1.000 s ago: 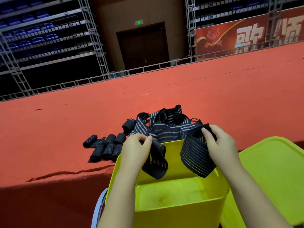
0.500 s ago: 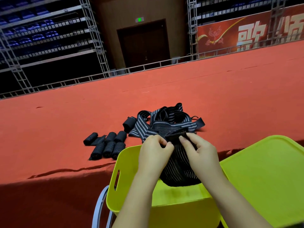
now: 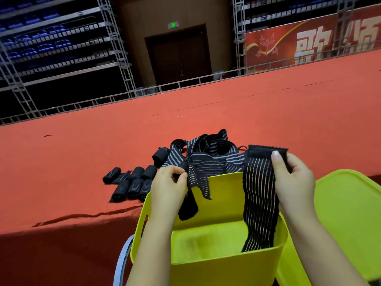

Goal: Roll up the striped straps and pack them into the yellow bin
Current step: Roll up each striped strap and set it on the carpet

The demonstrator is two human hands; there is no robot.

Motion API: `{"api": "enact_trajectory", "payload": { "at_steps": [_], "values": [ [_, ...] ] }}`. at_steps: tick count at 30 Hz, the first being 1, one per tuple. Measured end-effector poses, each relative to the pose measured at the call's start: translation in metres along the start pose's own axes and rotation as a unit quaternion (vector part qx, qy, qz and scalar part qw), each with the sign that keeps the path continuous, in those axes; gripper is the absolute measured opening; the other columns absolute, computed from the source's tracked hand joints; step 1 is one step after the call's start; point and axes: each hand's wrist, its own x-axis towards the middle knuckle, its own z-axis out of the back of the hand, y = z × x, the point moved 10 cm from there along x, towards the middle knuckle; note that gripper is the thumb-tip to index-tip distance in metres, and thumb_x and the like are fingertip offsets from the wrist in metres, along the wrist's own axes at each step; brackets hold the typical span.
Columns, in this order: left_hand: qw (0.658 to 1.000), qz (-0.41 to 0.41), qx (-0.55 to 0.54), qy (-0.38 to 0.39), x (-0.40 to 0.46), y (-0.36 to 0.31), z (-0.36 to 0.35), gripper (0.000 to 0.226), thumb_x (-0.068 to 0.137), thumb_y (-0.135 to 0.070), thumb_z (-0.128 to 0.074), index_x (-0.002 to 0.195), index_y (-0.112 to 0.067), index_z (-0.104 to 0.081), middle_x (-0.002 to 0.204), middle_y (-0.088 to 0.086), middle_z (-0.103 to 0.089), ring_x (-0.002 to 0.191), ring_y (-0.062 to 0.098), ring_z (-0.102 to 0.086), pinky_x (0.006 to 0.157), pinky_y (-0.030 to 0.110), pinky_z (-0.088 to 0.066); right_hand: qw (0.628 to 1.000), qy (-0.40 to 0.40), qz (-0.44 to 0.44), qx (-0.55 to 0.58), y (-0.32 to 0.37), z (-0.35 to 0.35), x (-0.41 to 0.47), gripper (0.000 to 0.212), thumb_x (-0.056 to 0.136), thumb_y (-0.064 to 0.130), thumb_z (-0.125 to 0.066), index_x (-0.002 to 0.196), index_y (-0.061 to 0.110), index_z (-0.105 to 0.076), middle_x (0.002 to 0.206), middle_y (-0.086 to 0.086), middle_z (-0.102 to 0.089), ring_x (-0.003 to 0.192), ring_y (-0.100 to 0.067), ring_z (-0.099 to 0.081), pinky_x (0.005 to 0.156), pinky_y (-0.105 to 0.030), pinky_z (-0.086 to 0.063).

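Your left hand [image 3: 168,185] pinches one end of a striped strap [image 3: 258,195]; your right hand [image 3: 292,182] grips its other end. The strap hangs into the yellow bin [image 3: 216,263] at the table's [image 3: 82,162] near edge.

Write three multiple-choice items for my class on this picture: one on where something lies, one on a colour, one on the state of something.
1. Where do the rolled straps lie?
A. on the red cloth, left of the bin
B. inside the bin
C. on the lid

2. What colour is the bin?
A. blue
B. yellow
C. white

3. The strap held by the right hand is:
A. tightly rolled
B. knotted
C. unrolled, hanging into the bin

Answers: 1 A, the rolls sit on the cloth; 2 B, its walls are yellow; 3 C, it drapes flat downward.
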Motion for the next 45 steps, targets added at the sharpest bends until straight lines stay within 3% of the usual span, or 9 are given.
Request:
{"api": "enact_trajectory", "payload": {
  "at_steps": [5,9,12,17,21,25,33,41,45],
  "values": [
    [0.993,-0.013,-0.112,-0.032,-0.008,-0.017,0.013,0.021,0.086,-0.009,-0.066,0.081,-0.029,-0.059,0.095,-0.004,-0.063,0.076,-0.003,-0.055,0.065,0.004,-0.038,1.000,0.006,0.002,0.006,0.010,-0.014,-0.012,0.019,0.094,0.026,-0.058,0.076,0.030,-0.062,0.086,-0.003,-0.060,0.077,-0.009,-0.052,0.069,-0.026,-0.040],
    [0.983,-0.022,-0.180,-0.002,-0.018,-0.031,0.011,0.018,0.085,-0.009,-0.067,0.081,-0.025,-0.062,0.087,-0.008,-0.062,0.068,-0.005,-0.051,0.062,0.008,-0.038,0.999,0.039,0.021,0.001,0.018,-0.034,-0.023,0.024,0.095,0.029,-0.056,0.077,0.014,-0.064,0.078,-0.004,-0.057,0.067,-0.004,-0.048,0.064,-0.023,-0.038],
    [0.979,-0.023,-0.202,0.014,-0.022,-0.031,0.011,0.022,0.085,-0.004,-0.065,0.078,-0.024,-0.060,0.076,-0.012,-0.058,0.063,-0.003,-0.049,0.058,0.011,-0.036,0.987,0.029,-0.064,0.143,0.007,-0.034,-0.012,0.022,0.098,0.025,-0.050,0.083,0.015,-0.063,0.073,0.005,-0.065,0.067,-0.006,-0.055,0.061,-0.027,-0.045],
    [0.976,-0.022,-0.217,-0.018,-0.014,-0.019,0.024,0.029,0.085,-0.003,-0.063,0.076,-0.029,-0.057,0.078,-0.011,-0.058,0.072,0.012,-0.051,0.068,0.029,-0.039,0.852,0.191,-0.218,0.436,0.010,-0.056,0.000,0.027,0.093,0.021,-0.043,0.099,0.013,-0.069,0.103,-0.010,-0.071,0.061,-0.009,-0.066,0.053,-0.020,-0.054],
    [0.974,-0.043,-0.222,0.005,-0.010,-0.029,0.019,0.030,0.087,-0.004,-0.062,0.077,-0.032,-0.056,0.079,-0.011,-0.056,0.074,0.010,-0.052,0.069,0.027,-0.039,0.789,0.307,-0.302,0.438,0.021,-0.084,-0.033,0.030,0.097,0.022,-0.035,0.111,0.007,-0.057,0.124,-0.022,-0.057,0.038,-0.004,-0.056,0.035,-0.016,-0.044],
    [0.974,-0.046,-0.223,0.018,-0.009,-0.032,0.012,0.030,0.086,-0.005,-0.063,0.077,-0.033,-0.058,0.081,-0.012,-0.058,0.078,0.011,-0.054,0.072,0.028,-0.041,0.799,0.339,-0.314,0.386,0.007,-0.109,-0.043,0.027,0.090,0.019,-0.047,0.108,0.006,-0.062,0.094,-0.012,-0.071,0.069,-0.015,-0.070,0.063,-0.026,-0.058],
    [0.977,-0.031,-0.213,0.005,-0.008,-0.023,0.012,0.026,0.087,-0.004,-0.063,0.079,-0.029,-0.058,0.078,-0.009,-0.056,0.072,0.012,-0.051,0.066,0.026,-0.038,0.823,0.330,-0.321,0.334,-0.009,-0.111,-0.048,0.021,0.096,0.014,-0.046,0.100,0.006,-0.065,0.085,-0.008,-0.072,0.072,-0.016,-0.070,0.063,-0.026,-0.058],
    [0.958,0.041,-0.258,-0.115,0.000,0.014,0.040,0.022,0.089,-0.005,-0.062,0.087,-0.027,-0.060,0.083,-0.004,-0.060,0.071,0.010,-0.052,0.070,0.030,-0.043,0.841,0.303,-0.319,0.315,-0.025,-0.087,-0.040,0.021,0.097,0.017,-0.045,0.103,0.010,-0.064,0.084,-0.006,-0.071,0.071,-0.013,-0.068,0.057,-0.024,-0.055],
    [0.960,0.033,-0.241,-0.136,0.001,0.017,0.043,0.024,0.088,-0.007,-0.062,0.101,-0.027,-0.062,0.105,0.008,-0.064,0.086,0.015,-0.055,0.083,0.040,-0.048,0.870,0.262,-0.289,0.302,-0.028,-0.074,-0.030,0.022,0.097,0.019,-0.046,0.106,0.009,-0.063,0.088,-0.008,-0.068,0.071,-0.015,-0.066,0.057,-0.026,-0.055]
  ]
}}
